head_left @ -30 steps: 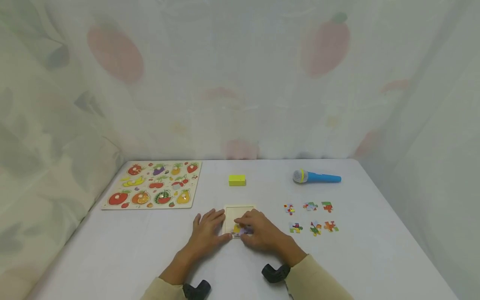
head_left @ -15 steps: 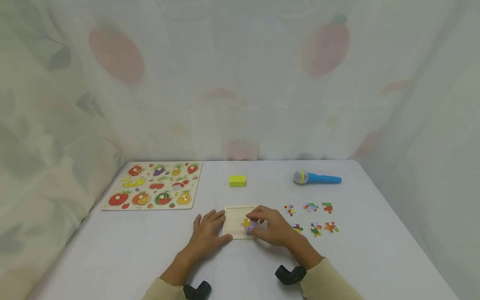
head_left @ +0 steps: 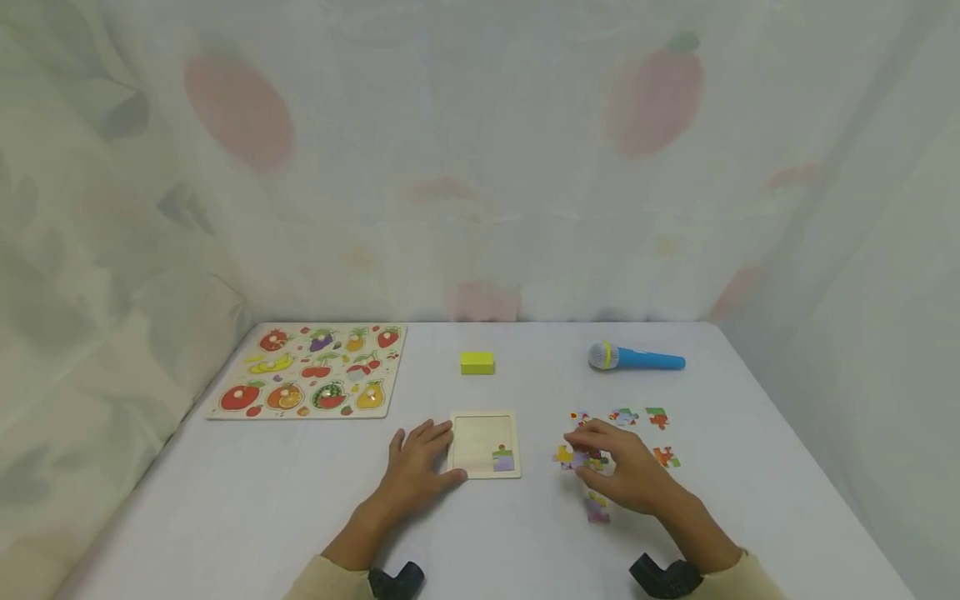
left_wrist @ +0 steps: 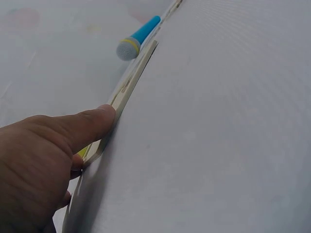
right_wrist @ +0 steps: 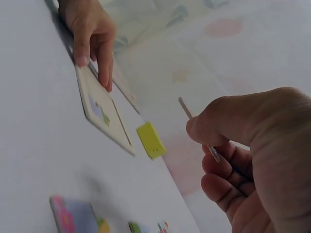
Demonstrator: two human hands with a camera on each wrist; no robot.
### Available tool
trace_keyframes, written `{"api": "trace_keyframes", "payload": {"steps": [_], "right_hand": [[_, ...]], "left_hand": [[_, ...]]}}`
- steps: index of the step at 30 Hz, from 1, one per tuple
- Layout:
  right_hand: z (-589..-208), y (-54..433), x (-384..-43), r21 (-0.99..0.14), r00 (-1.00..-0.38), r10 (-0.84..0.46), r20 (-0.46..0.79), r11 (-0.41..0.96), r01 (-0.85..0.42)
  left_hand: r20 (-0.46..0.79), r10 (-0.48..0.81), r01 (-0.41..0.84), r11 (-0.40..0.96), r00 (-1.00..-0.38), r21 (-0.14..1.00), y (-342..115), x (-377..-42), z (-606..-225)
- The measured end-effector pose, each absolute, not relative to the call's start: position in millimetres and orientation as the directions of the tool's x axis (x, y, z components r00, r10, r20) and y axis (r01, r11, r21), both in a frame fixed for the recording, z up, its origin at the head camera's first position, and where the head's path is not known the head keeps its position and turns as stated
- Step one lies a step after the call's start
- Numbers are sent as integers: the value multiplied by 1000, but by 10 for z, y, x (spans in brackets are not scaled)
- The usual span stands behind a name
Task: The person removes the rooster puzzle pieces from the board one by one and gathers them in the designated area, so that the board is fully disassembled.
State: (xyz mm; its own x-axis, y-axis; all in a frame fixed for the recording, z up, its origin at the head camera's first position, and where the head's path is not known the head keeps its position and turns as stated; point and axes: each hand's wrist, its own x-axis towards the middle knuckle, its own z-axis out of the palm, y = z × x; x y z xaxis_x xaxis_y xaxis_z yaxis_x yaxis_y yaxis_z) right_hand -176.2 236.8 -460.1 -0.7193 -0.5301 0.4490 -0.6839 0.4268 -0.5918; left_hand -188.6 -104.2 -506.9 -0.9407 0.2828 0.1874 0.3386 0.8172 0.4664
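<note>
My right hand (head_left: pixel 626 468) is right of the puzzle tray, pinching a yellow and purple jigsaw piece (head_left: pixel 564 456) between thumb and fingers. The right wrist view shows this held piece (right_wrist: pixel 185 108) edge-on, above the table. My left hand (head_left: pixel 417 465) rests at the left side of the small wooden puzzle tray (head_left: pixel 486 414), its thumb at the near left corner and its fingertips along the edge. One purple and green jigsaw piece (head_left: pixel 503 460) lies in the tray's near right corner. Under and beside my right hand are loose pieces, some partly hidden; one purple piece (head_left: pixel 597 507) lies nearest me.
More loose jigsaw pieces (head_left: pixel 657 417) lie on the right of the table. Behind the tray stands a yellow block (head_left: pixel 477 362). A blue toy microphone (head_left: pixel 649 359) lies at the back right, and a fruit peg puzzle board (head_left: pixel 300 413) at the back left.
My right hand has lifted the yellow and purple piece from the tray and carried it right. A purple piece near me has come into view from behind the forearm. My left hand has stayed put.
</note>
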Motion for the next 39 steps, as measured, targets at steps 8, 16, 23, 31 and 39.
{"api": "trace_keyframes", "payload": {"steps": [8, 16, 23, 31, 39], "right_hand": [[-4663, 2735, -1640, -576, -718, -518, 464, 440, -689], [-4763, 3057, -1503, -573, -748, -509, 426, 488, -659], [-4840, 3188, -1422, -598, -802, -483, 350, 544, -589], [-5011, 3272, -1394, -583, -828, -473, 301, 596, -552], [-5013, 3252, -1402, -565, -840, -436, 322, 624, -540]], "left_hand": [[192, 285, 343, 815, -939, 467, -1041, -1880, -5072], [189, 289, 345, 818, -938, 461, -1035, -1886, -5074], [184, 284, 338, 818, -941, 466, -1031, -1874, -5049], [184, 285, 339, 819, -941, 463, -1030, -1876, -5056], [194, 287, 346, 817, -938, 462, -1040, -1872, -5062]]}}
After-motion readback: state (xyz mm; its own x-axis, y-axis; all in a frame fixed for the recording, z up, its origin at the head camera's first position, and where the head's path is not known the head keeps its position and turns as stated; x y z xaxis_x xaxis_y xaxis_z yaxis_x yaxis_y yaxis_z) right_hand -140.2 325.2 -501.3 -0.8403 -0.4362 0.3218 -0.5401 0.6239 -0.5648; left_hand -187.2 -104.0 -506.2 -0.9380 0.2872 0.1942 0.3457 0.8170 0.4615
